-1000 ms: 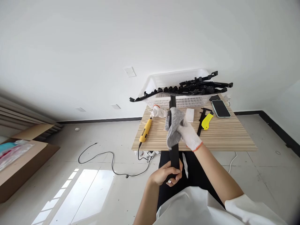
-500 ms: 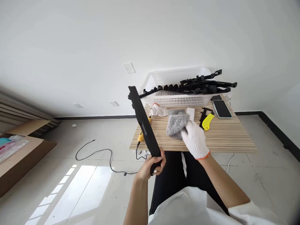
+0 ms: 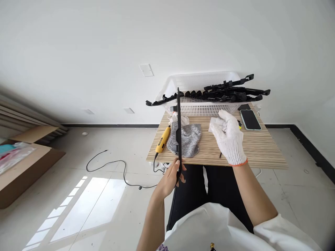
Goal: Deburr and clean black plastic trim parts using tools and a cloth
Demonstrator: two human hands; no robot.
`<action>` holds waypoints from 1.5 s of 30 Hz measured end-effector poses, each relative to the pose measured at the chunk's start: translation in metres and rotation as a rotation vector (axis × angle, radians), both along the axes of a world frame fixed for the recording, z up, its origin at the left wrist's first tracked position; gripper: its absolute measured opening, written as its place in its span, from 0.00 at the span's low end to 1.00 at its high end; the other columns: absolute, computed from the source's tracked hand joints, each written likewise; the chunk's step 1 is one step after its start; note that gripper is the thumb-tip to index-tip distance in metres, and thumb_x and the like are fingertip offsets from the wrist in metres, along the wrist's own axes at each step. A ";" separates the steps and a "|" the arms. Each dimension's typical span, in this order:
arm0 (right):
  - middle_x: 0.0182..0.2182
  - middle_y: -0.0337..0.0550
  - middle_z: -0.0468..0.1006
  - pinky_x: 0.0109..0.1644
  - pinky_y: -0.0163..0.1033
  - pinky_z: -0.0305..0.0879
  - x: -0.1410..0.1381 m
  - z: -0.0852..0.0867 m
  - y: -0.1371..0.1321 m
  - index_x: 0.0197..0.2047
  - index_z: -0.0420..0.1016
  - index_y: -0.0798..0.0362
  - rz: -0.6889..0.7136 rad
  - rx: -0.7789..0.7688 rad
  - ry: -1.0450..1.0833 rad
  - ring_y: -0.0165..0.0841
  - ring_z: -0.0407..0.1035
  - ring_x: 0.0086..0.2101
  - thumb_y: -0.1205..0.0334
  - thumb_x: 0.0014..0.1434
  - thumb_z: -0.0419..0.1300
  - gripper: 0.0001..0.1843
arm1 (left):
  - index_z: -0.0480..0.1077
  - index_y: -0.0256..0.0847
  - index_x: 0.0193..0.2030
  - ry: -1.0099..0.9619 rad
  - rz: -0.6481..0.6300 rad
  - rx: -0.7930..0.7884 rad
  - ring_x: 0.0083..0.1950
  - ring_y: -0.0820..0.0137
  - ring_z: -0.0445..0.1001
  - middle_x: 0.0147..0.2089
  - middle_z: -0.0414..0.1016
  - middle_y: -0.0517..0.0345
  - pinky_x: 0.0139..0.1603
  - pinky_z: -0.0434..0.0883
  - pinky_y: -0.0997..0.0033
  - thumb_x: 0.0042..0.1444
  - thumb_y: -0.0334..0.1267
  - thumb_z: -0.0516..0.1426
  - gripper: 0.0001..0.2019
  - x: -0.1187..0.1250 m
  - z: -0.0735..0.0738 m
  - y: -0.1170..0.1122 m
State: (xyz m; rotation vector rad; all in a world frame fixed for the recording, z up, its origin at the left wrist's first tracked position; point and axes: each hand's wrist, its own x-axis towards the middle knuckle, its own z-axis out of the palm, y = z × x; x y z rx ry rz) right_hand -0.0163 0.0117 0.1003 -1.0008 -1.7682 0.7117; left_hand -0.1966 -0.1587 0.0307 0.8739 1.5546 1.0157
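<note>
Currently in the left hand (image 3: 170, 177): long, narrow black plastic strip (image 3: 179, 122) with small tabs along its left side, clamped near the lower end between fingers and thumb.
Strip position: raised nearly upright, edge-on to the view, lower end just off the near edge of the light striped wooden table (image 3: 264, 153), upper end overlapping the basket in view.
Right hand (image 3: 229, 140): in a white knitted glove with an orange cuff edge, well apart from the strip, over the table; fingers bent and apart. Nearest to a small white flat rectangle (image 3: 210, 129), partly covered; contact with it, cannot tell.
Cloth: soft, mottled grey fabric (image 3: 192, 139), lying spread on the table behind the strip.
Tool: yellow, pen-shaped, with a black cord (image 3: 162, 140), just left of the cloth.
Spare glove: white knitted, crumpled (image 3: 185, 121), between cloth and basket.
Basket: white latticed plastic (image 3: 206, 111), at the back of the table; heaped with long black plastic parts (image 3: 232, 94), ends jutting past the rim.
Phone: dark-screened, pale-edged (image 3: 250, 120), flat on the table's right side.
</note>
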 end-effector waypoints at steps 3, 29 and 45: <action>0.54 0.53 0.74 0.57 0.53 0.68 0.002 -0.012 -0.012 0.61 0.68 0.51 0.052 -0.151 0.036 0.42 0.72 0.50 0.44 0.62 0.58 0.29 | 0.63 0.44 0.54 0.206 0.089 -0.012 0.37 0.68 0.75 0.45 0.68 0.54 0.29 0.69 0.72 0.66 0.60 0.44 0.24 0.009 0.001 0.006; 0.34 0.41 0.80 0.37 0.41 0.72 -0.017 -0.045 -0.041 0.63 0.69 0.46 0.371 -0.380 0.023 0.36 0.75 0.32 0.44 0.66 0.51 0.27 | 0.62 0.43 0.45 -0.671 0.295 0.377 0.27 0.79 0.64 0.34 0.67 0.64 0.33 0.71 0.74 0.63 0.48 0.58 0.13 0.063 -0.029 0.040; 0.49 0.62 0.73 0.40 0.47 0.61 0.037 -0.071 -0.002 0.45 0.79 0.62 -0.426 0.045 -1.108 0.50 0.63 0.45 0.45 0.62 0.56 0.26 | 0.62 0.42 0.40 -0.529 0.312 0.368 0.25 0.79 0.61 0.33 0.67 0.64 0.26 0.70 0.77 0.63 0.47 0.57 0.12 0.039 -0.038 0.044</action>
